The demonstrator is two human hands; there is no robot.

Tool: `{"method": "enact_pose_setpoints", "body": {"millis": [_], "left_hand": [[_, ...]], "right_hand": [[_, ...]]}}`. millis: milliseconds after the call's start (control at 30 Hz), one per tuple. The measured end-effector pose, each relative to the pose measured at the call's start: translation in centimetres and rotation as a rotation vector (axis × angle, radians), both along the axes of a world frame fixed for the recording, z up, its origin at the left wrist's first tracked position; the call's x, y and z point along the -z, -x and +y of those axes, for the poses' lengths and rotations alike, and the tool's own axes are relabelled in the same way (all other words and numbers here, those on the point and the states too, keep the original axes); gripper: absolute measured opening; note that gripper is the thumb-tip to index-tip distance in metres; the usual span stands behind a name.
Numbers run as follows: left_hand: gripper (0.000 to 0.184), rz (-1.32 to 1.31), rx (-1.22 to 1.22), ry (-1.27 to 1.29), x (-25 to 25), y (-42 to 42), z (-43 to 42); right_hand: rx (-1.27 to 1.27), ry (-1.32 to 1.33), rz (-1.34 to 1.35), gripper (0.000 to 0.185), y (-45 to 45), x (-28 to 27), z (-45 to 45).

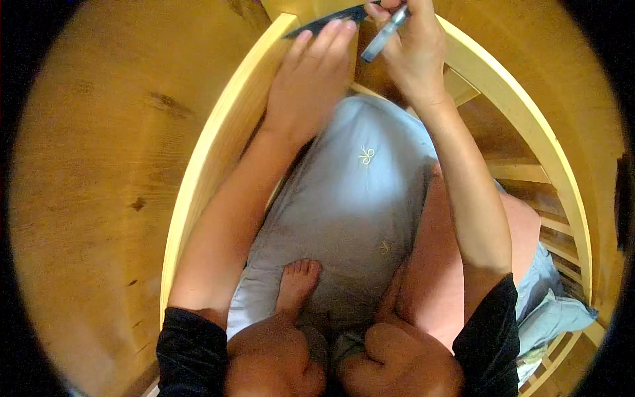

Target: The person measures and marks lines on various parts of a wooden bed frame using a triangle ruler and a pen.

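Note:
At the top of the head view, my left hand [314, 83] lies with its fingers stretched out, the fingertips on a dark flat piece [324, 23] by the wooden frame's corner. Slightly blurred, it holds nothing that I can see. To its right my right hand [418, 56] is closed round a slim translucent tool [383, 43] with a bluish barrel, which points down and to the left. The thumb and fingers of that hand also touch the right end of the dark piece. The tip of the tool is too small to tell.
A pale wooden rail [198, 155] runs up the left, and a curved rail [529, 109] with slats runs down the right. Between them lies a grey-blue mattress [357, 192] under my bare foot. A pink cloth [436, 264] and crumpled blue fabric [552, 314] are at the right.

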State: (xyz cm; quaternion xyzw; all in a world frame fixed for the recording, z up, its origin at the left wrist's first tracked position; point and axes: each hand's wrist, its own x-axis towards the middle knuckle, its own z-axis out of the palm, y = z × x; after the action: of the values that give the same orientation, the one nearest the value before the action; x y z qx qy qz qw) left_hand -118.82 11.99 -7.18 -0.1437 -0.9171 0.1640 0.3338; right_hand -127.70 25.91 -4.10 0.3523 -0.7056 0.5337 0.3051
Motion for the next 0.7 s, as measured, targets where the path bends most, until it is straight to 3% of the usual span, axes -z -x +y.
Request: {"method": "enact_pose_setpoints", "body": {"millis": [133, 267, 333, 567, 633, 700], "left_hand": [[0.051, 0.061, 0.032, -0.121, 0.2, -0.1, 0.5], [0.066, 0.120, -0.033, -0.230, -0.8, -0.8, 1.2], [0.068, 0.117, -0.042, -0.241, -1.3, -1.0, 1.7], [0.075, 0.124, -0.134, -0.338, -0.8, -1.1, 2.2], [0.075, 0.056, -0.100, -0.407, -0.7, -1.9, 2.5], [0.073, 0.012, 0.033, -0.549, -0.7, -3.1, 3.1]], "right_hand": [[-0.040, 0.174, -0.040, 0.017, 0.1, 0.3, 0.3], [-0.043, 0.142, -0.173, 0.016, -1.1, 0.1, 0.4], [-0.028, 0.179, 0.037, 0.014, -1.1, 0.3, 0.2], [0.064, 0.037, 0.177, 0.013, -2.7, 0.8, 0.0], [0.114, -0.047, 0.021, 0.032, -3.5, 1.2, 0.4], [0.115, -0.015, 0.124, 0.030, -3.5, 0.4, 1.0]]}}
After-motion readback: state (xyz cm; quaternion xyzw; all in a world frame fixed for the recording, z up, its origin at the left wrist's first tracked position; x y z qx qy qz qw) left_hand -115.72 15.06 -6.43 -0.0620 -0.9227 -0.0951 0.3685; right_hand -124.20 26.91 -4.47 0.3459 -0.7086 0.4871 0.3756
